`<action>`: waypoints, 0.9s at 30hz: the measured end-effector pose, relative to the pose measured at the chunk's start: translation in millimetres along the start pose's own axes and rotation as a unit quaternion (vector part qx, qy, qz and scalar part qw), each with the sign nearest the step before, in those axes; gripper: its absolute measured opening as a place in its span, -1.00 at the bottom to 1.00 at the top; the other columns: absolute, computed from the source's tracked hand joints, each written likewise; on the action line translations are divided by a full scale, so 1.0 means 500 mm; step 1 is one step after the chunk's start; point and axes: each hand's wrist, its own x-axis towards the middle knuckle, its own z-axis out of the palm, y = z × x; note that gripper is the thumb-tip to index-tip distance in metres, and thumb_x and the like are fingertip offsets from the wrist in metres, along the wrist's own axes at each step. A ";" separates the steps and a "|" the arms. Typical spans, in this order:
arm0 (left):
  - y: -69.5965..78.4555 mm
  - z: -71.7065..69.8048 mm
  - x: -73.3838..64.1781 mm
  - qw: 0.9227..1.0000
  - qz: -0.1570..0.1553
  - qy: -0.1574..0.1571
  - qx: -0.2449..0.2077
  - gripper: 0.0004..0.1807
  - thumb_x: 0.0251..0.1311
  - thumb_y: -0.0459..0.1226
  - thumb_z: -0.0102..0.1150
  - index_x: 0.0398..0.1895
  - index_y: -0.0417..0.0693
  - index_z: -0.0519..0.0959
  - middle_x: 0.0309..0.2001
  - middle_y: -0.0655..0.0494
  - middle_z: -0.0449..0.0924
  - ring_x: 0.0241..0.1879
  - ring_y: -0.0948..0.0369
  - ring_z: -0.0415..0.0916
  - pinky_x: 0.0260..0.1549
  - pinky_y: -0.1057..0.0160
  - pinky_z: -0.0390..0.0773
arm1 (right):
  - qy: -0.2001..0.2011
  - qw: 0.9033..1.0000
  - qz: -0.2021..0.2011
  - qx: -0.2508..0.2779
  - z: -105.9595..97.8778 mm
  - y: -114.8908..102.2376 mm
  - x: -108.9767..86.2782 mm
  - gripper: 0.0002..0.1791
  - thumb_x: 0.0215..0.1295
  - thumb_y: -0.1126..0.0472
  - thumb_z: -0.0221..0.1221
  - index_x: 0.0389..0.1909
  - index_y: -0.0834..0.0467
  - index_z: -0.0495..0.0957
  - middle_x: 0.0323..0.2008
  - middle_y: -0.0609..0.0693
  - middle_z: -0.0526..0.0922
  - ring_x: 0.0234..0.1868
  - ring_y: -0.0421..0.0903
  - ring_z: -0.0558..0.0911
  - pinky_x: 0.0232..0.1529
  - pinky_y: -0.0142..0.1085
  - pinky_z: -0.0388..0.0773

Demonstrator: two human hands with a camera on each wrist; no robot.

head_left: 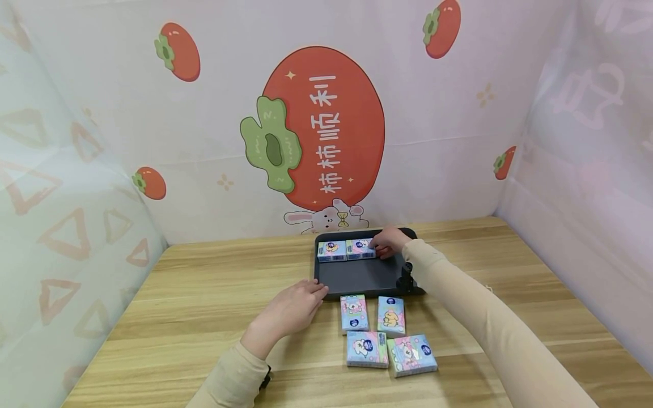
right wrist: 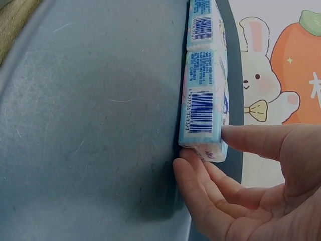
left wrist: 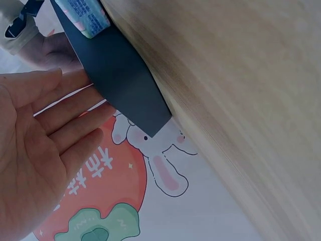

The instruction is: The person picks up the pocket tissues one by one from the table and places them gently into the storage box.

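Observation:
A dark grey tray [head_left: 359,279] lies on the wooden table. Along its far wall, two pastel tissue packs sit end to end: a left pack [head_left: 331,251] and a right pack [head_left: 360,249]. My right hand [head_left: 391,242] reaches over the tray and holds the right pack by its free end. In the right wrist view, the thumb [right wrist: 251,138] is on the top edge and the fingers [right wrist: 193,186] curl at the end face. My left hand [head_left: 293,309] touches the tray's near left corner, fingers extended and nothing in its grasp.
Several more tissue packs lie on the table in front of the tray, among them a pack with a yellow figure [head_left: 391,316] and a pack at the near right [head_left: 413,356]. Behind the table [head_left: 229,277] hangs a printed cloth [head_left: 229,113].

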 end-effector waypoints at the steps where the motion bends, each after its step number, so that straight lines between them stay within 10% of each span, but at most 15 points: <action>1: 0.000 0.000 0.000 1.000 0.000 -0.001 -0.001 -0.66 0.32 -0.25 0.04 0.08 -0.20 0.57 0.08 -0.09 0.59 0.14 0.04 0.51 0.20 0.10 0.49 | -0.001 1.000 0.000 -0.001 0.001 0.001 0.001 -0.56 0.24 0.18 0.22 0.06 0.36 0.47 -0.14 0.19 0.60 -0.25 -0.03 0.66 -0.08 -0.22 0.68; 11: 0.000 0.000 -0.001 1.000 0.001 -0.001 -0.002 -0.66 0.33 -0.25 0.03 0.08 -0.20 0.57 0.08 -0.10 0.59 0.14 0.03 0.51 0.20 0.10 0.48 | -0.015 1.000 0.006 -0.020 0.001 0.020 0.068 -0.52 0.16 0.16 0.29 0.02 0.37 0.49 -0.18 0.22 0.62 -0.28 0.02 0.66 -0.24 -0.18 0.72; 27: 0.001 -0.002 0.000 1.000 -0.007 -0.007 -0.005 -0.66 0.33 -0.25 0.03 0.10 -0.18 0.56 0.09 -0.09 0.58 0.15 0.04 0.50 0.20 0.09 0.49 | -0.013 1.000 -0.010 -0.013 -0.009 -0.007 -0.016 -0.55 0.27 0.14 0.19 0.07 0.35 0.47 -0.09 0.21 0.62 -0.20 0.00 0.65 -0.02 -0.19 0.66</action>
